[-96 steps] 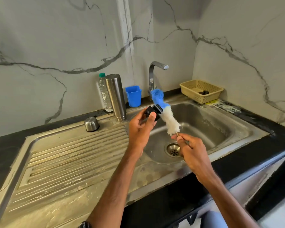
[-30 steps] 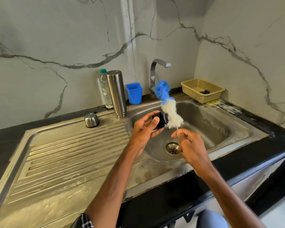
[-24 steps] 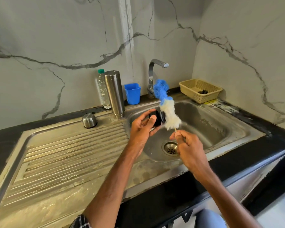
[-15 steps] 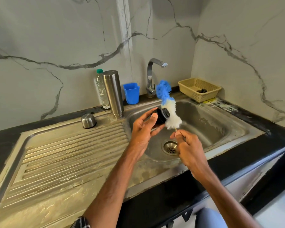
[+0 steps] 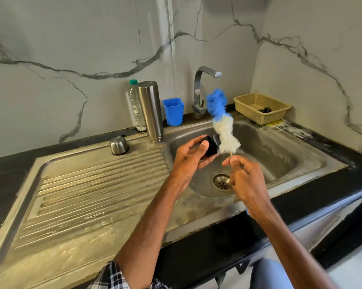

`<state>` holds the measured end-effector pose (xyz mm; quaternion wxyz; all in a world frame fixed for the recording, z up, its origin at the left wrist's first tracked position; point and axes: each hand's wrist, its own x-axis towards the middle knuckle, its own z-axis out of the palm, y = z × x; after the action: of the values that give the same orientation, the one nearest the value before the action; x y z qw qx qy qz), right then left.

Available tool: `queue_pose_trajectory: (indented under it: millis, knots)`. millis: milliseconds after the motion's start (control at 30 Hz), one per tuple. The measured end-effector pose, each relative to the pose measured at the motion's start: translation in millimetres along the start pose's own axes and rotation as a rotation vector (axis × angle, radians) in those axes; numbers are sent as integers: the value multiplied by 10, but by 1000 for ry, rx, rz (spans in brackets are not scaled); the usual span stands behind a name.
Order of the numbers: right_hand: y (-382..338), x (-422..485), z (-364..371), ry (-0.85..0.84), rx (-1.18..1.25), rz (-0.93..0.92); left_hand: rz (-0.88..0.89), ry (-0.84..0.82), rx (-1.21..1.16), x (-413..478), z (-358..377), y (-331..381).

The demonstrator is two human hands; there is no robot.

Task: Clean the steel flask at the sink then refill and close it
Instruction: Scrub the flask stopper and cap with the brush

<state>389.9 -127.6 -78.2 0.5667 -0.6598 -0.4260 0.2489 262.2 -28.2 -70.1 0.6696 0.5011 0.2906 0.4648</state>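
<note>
The steel flask [image 5: 150,111] stands upside down at the back of the drainboard, beside the sink basin [image 5: 269,147]. Its rounded steel cap [image 5: 118,145] sits on the drainboard to the left. Over the basin, my left hand [image 5: 191,158] grips a black inner stopper [image 5: 211,147]. My right hand [image 5: 245,180] pinches the thin handle of a blue-and-white bottle brush [image 5: 221,124], which stands upright with its white bristles against the stopper. The tap [image 5: 199,90] is behind the brush, with no water running.
A plastic water bottle [image 5: 135,105] stands behind the flask against the marble wall. A blue cup [image 5: 173,111] sits left of the tap. A beige basket [image 5: 262,108] holding a dark object is at the back right. The drain [image 5: 221,182] lies below my hands.
The brush has swung from leaning left to nearly upright while rubbing the stopper. My hands have stayed over the basin and the flask and cap have not moved.
</note>
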Motion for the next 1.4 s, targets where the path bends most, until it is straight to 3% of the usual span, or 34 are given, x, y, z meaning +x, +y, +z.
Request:
queue_pose_trajectory:
  millis: [100, 267, 400, 600, 967, 1100, 1400]
  knots:
    - [8, 55, -15, 27, 14, 16, 0, -22, 15, -26, 18, -34]
    - [53, -183, -10, -74, -29, -40, -3, 103, -25, 61, -57, -28]
    - [166, -174, -57, -96, 33, 82, -20, 170, -107, 25, -67, -20]
    - [136, -159, -126, -78, 163, 122, -119, 142, -356, 10, -119, 45]
    - [73, -172, -111, -146, 259, 19, -213, 94, -466, -28, -50, 104]
    - [59, -124, -102, -166, 323, 23, -229, -19, -445, -43, -57, 97]
    - [86, 48, -193, -138, 323, 132, -167, 46, -327, 6, -101, 113]
